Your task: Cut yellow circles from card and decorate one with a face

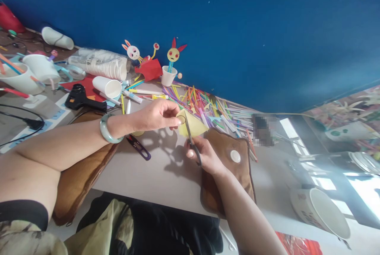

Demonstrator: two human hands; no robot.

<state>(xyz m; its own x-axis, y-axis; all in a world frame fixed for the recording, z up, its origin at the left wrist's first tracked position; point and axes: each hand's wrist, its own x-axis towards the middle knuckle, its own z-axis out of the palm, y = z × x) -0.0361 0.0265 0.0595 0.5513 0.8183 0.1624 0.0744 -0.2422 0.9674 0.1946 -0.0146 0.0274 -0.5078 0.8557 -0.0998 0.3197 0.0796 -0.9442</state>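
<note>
My left hand (160,115), with a pale bangle at its wrist, pinches the left edge of a piece of yellow paper (196,126) above the table. A circle is drawn on the paper near my fingertips. My right hand (203,154) grips dark-handled scissors (194,150) from below, and their blades lie across the paper beside the circle. On the table below my left hand are purple thread snips (139,148). A brown cushion (219,148) with a white round piece (235,156) on it lies under my right wrist.
Coloured pipe cleaners (196,98) are heaped along the blue wall. A paper cup (168,76) holds a yellow-faced figure. A black glue gun (84,98), stacked cups (97,65) and a second brown cushion (86,164) are at left. A white bowl (326,211) stands at right.
</note>
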